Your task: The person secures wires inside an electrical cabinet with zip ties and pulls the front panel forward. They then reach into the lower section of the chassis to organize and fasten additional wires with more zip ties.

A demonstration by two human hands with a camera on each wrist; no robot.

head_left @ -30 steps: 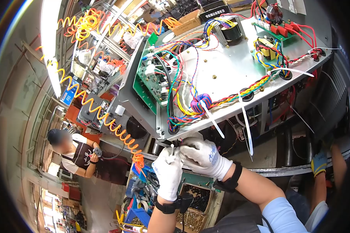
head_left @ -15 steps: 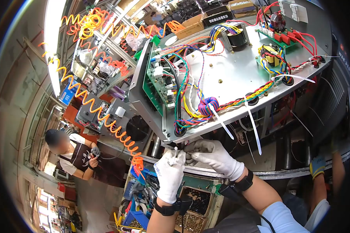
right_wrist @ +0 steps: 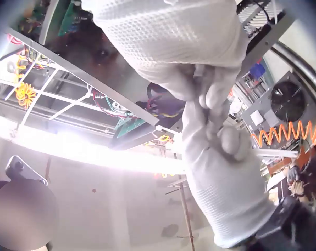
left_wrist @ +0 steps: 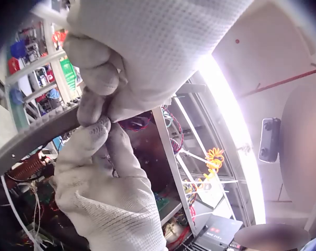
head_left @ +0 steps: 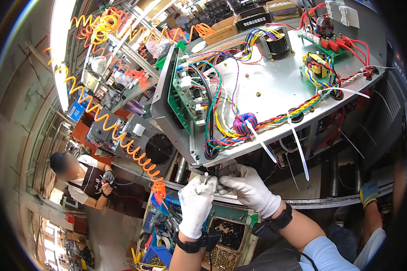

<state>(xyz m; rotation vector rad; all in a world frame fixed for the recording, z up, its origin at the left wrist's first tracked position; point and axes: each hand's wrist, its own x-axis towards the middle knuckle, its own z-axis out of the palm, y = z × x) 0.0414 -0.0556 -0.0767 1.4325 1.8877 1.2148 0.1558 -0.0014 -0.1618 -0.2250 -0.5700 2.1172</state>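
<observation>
Both hands wear white gloves, their fingertips meeting just below the near corner of the metal chassis (head_left: 262,135). My left hand (head_left: 196,207) (left_wrist: 147,47) (right_wrist: 226,172) has curled fingers round a white stick-like piece (head_left: 206,176) (right_wrist: 275,152), its end poking out. Thumb and finger of my right hand (head_left: 253,189) (left_wrist: 111,198) (right_wrist: 173,42) pinch a small pale part (right_wrist: 200,70) against the left fingertips; fingers hide most of it. Above them, a red and blue wound ring (head_left: 244,123) sits on the chassis beside loose white cable ties (head_left: 299,153).
A green circuit board (head_left: 181,101) stands at the chassis's left end. An orange coiled hose (head_left: 135,151) hangs on the left. Parts bins (head_left: 227,232) lie below the hands. Another person (head_left: 88,180) stands at left; a yellow and blue glove (head_left: 369,194) shows at right.
The chassis has shifted right and slightly down in the head view. My right fingers drew back slightly, then came up against the left fingertips again. The left hand keeps hold of the white piece.
</observation>
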